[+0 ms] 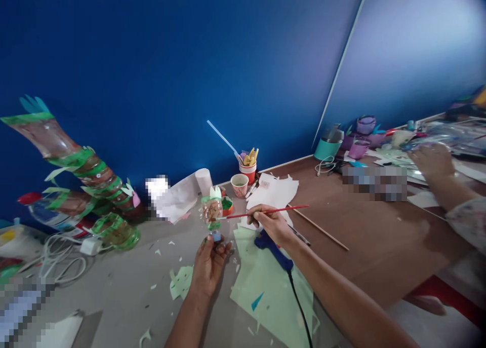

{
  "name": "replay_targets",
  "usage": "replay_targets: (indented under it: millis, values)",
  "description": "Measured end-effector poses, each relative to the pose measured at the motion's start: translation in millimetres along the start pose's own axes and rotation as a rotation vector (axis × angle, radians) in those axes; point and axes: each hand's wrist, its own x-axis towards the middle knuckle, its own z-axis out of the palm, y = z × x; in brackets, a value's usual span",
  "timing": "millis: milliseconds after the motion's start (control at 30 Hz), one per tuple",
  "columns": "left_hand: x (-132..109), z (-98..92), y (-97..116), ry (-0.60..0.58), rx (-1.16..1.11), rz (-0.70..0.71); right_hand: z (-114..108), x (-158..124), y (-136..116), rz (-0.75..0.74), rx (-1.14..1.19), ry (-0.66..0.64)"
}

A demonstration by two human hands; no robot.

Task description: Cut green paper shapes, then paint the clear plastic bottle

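Observation:
My left hand [208, 269] grips a small clear plastic bottle piece [211, 209] by its bluish neck end. The piece is painted brown with green bands and has pale pointed paper on top. Between the fingers of my right hand [268, 221] is a thin red paintbrush [283, 209], its tip at the painted side of the bottle piece. Just behind stands an open pot of green paint [227, 204]. A blue glue gun [276, 250] lies below my right hand on a pale green paper sheet [266, 292].
Painted bottle segments joined in a tower [98, 173] lean at the left, near white cables [63, 257]. Paper cups [240, 187] stand at the back. A wooden stick [321, 229] lies to the right. Another person's hand [433, 160] is over plastic items at far right.

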Motion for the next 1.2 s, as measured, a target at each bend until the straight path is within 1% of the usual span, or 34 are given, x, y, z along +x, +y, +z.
replay_targets:
  millis: [67,100,233,300,433,633,800,967,1100,1200]
  values:
    - [-0.4,0.3,0.0,0.004,0.008,-0.005,1.1,-0.2,-1.2,0.014,-0.020,-0.028]
    - [-0.6,0.5,0.0,0.008,0.012,-0.006,0.5,0.3,-2.1,0.007,-0.025,-0.016]
    - [-1.0,2.0,0.3,0.011,0.005,-0.007,-6.1,3.4,-4.7,-0.023,0.020,0.101]
    - [-1.2,2.7,0.3,0.009,0.001,-0.014,-7.5,3.9,-4.6,-0.018,0.061,0.116]
    - [-1.9,3.7,0.4,-0.005,0.002,-0.023,-5.1,3.6,-2.1,-0.015,0.100,0.104]
    - [-2.3,4.0,0.5,-0.017,0.003,-0.024,-6.5,6.4,-3.5,-0.020,0.146,0.209]
    - [-1.5,2.4,-1.6,-0.042,0.025,-0.015,-3.8,5.2,-3.2,0.017,0.183,0.151]
    - [-0.7,0.7,-3.4,-0.020,0.046,0.009,-2.7,4.6,-2.8,-0.011,0.147,0.194]
    - [0.2,-0.6,-4.7,-0.023,0.056,0.015,-2.1,4.1,-3.2,-0.006,0.122,0.133]
    - [0.6,-1.5,-5.3,-0.018,0.063,0.026,-2.0,4.5,-3.8,-0.009,0.117,0.185]
